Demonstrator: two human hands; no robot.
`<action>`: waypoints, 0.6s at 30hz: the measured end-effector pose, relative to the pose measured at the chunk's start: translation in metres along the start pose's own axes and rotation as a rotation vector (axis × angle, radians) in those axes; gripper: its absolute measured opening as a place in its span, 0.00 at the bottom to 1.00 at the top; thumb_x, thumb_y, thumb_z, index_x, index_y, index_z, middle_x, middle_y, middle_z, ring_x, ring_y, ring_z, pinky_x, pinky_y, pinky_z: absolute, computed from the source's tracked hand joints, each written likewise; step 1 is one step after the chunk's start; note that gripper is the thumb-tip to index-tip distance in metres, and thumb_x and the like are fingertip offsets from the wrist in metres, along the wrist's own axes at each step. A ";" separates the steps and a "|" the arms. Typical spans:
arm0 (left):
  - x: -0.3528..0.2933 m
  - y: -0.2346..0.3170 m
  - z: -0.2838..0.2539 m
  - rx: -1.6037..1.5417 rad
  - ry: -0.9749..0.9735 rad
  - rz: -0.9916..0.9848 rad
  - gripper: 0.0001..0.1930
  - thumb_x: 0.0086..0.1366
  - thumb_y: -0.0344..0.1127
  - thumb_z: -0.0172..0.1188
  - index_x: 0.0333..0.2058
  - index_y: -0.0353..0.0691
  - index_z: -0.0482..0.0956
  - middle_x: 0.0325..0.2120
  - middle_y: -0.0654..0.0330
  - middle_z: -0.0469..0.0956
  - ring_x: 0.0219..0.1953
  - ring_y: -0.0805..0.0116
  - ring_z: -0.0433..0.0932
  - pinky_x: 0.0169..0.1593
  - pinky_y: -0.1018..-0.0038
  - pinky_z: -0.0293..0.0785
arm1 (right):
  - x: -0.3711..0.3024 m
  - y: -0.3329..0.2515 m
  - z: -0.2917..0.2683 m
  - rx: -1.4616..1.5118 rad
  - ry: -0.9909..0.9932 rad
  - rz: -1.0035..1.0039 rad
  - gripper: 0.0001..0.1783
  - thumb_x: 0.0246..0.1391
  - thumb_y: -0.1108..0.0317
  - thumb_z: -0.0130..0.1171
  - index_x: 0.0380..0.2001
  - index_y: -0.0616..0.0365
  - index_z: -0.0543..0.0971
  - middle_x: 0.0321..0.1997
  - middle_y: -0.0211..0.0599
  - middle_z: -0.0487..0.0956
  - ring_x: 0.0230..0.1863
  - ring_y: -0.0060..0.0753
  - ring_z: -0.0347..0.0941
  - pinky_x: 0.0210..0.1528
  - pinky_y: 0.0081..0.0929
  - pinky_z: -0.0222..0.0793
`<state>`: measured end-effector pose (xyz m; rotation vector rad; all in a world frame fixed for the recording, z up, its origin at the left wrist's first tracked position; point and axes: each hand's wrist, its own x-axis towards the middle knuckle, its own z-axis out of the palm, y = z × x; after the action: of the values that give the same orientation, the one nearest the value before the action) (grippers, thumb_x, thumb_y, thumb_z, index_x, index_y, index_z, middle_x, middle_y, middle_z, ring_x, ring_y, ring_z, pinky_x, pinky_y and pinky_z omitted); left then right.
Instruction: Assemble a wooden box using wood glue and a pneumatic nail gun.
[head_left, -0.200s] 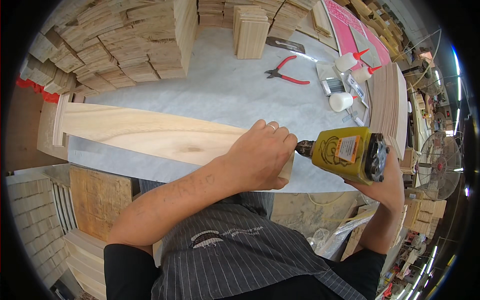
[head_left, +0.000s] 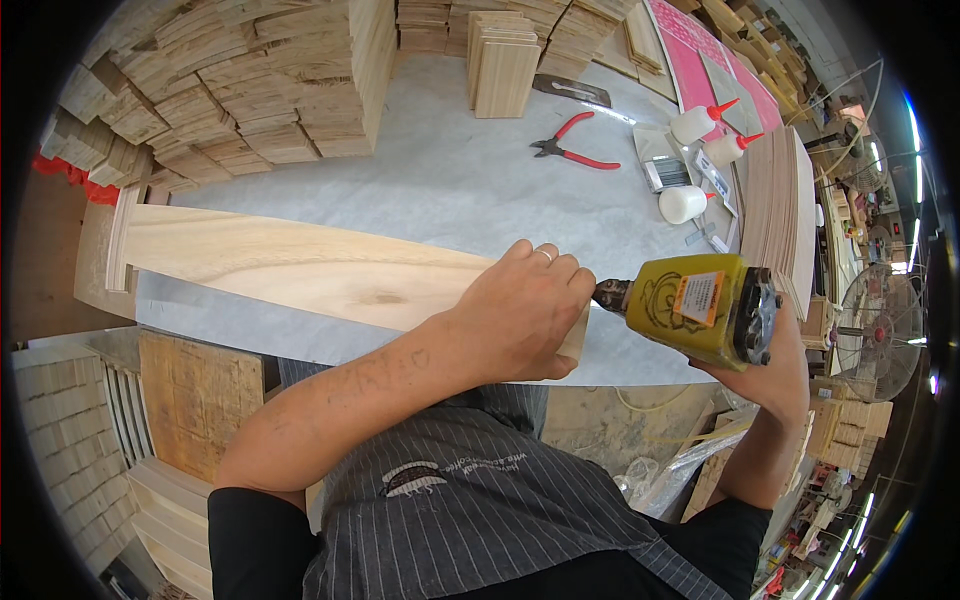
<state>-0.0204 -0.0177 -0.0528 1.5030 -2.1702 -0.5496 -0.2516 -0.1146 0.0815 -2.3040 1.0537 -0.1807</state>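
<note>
A long pale wooden board (head_left: 300, 265) lies across the bench from left to centre. My left hand (head_left: 520, 310) is closed over its right end, fingers curled over the far edge and thumb at the near side. In my right hand (head_left: 788, 360) is an olive-yellow nail gun (head_left: 688, 305), held level. Its dark nose points left at the board's end, close beside my left fingers; whether it touches the wood is hidden. My right fingers are mostly behind the tool. At the board's left end stands an upright wooden strip (head_left: 122, 235).
Wood pieces are stacked high (head_left: 260, 90) at the back left, with a smaller stack (head_left: 503, 65) beside them. Red-handled pliers (head_left: 575, 145), white glue bottles (head_left: 683, 204) and a box of nail strips (head_left: 665, 172) lie beyond my hands. Thin panels (head_left: 775, 220) are piled at the right.
The nail gun has shifted very slightly to the right. My left hand and the board have stayed in place.
</note>
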 end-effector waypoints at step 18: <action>0.001 0.001 0.004 0.034 0.034 0.016 0.34 0.45 0.46 0.78 0.47 0.34 0.75 0.39 0.52 0.77 0.46 0.55 0.75 0.52 0.64 0.69 | -0.027 0.002 -0.009 -0.002 -0.089 0.107 0.26 0.35 0.67 0.79 0.39 0.66 0.81 0.35 0.41 0.82 0.37 0.30 0.79 0.44 0.30 0.74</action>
<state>-0.0233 -0.0180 -0.0556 1.5003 -2.1745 -0.4804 -0.2743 -0.0998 0.0906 -2.2288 1.1279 -0.0345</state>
